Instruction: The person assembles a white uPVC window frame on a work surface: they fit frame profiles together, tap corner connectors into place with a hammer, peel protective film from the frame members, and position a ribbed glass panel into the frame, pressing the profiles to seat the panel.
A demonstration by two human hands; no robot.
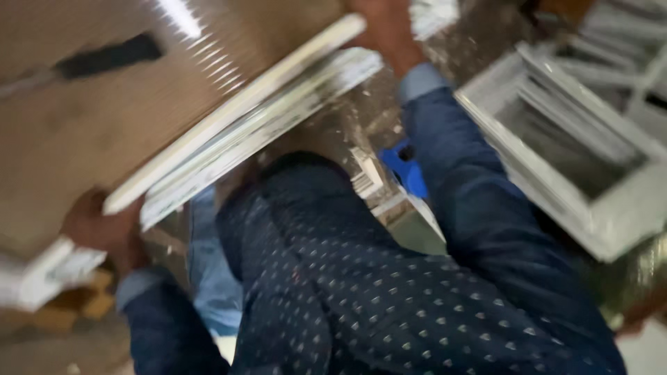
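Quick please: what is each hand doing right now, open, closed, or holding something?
Left hand: closed on the white panel, lower end.
Right hand: gripping the panel's upper end.

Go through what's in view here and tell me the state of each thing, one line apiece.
Left hand: gripping the lower end of the board.
Right hand: gripping the upper end of the board.
Brown board: lifted, tilted, white edge towards the body.
White frames: stacked at the right, untouched.
Blue object: lying low, partly hidden by the sleeve.
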